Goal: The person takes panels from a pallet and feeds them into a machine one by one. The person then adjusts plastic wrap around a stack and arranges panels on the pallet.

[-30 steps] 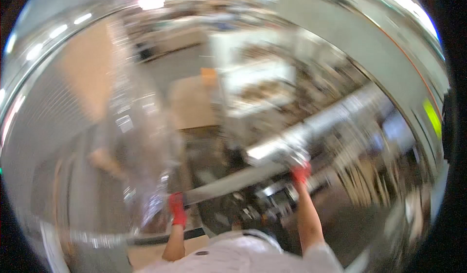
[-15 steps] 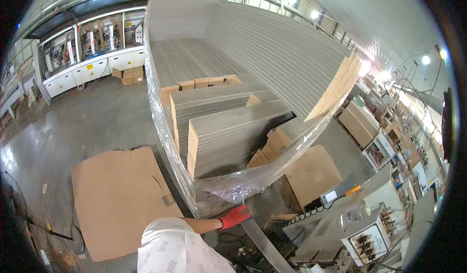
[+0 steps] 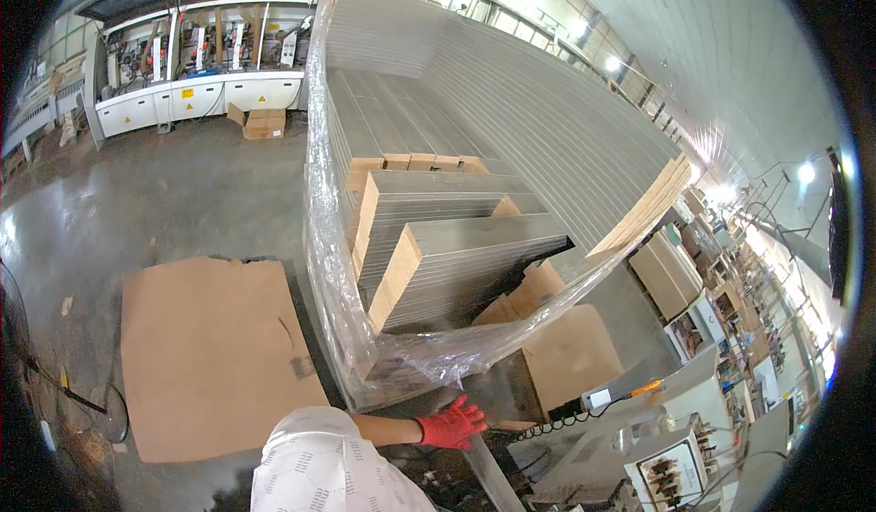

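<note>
Pressing red-gloved hand point(image 3: 450, 423), fingers spread flat and gripping nothing, onto plastic wrap point(image 3: 339, 311) around stacked boards point(image 3: 456, 256); probably needing smoothing next; other hand unseen.

One arm in white patterned sleeve extends forward; red-gloved hand point(image 3: 451, 423) fingers spread, open. Other hand unseen.

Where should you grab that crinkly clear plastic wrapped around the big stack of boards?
Probably at the bunched lower edge of the plastic wrap, coming from below where the red-gloved hand is. There it is gathered thick and hangs loose; higher up it looks stretched flat against the boards.
</note>
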{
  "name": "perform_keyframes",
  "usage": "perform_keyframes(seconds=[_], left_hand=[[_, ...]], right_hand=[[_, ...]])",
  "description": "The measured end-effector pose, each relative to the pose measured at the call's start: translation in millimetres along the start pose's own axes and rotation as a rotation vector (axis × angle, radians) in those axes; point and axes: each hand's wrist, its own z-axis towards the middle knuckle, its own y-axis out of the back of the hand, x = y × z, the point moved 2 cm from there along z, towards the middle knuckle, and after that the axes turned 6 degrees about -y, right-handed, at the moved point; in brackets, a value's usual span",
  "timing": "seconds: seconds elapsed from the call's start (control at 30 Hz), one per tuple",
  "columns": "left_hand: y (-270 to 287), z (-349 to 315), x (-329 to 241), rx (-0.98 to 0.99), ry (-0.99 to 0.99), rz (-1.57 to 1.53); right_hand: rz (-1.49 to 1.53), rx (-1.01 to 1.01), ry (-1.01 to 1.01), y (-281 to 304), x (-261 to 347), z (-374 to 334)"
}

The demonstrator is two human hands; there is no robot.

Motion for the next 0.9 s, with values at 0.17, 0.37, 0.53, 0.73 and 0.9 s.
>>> perform_keyframes(seconds=[0.17, 0.37, 0.53, 0.73, 0.9], left_hand=[[-11.9, 16.4, -47.6, 0.229, -0.186, -0.137], [-39.1, 36.2, -85.2, 0.149, -0.204, -0.059], [-55.5, 35.6, -86.1, 0.068, -0.215, -0.004], [-49.3, 31.9, -86.8, 0.016, -0.231, 0.08], [-28.9, 38.0, -90.2, 0.023, -0.206, 0.079]], right_hand=[[0.059, 0.034, -0.036, 3.5, -8.5, 1.4], [0.132, 0.046, -0.117, 19.7, -32.4, -4.8], [0.182, 0.051, -0.189, 39.9, -60.1, -16.1], [0.242, 0.016, -0.291, 67.6, -121.3, -19.6], [0.74, 0.071, -0.523, 59.9, -180.3, 10.0]])
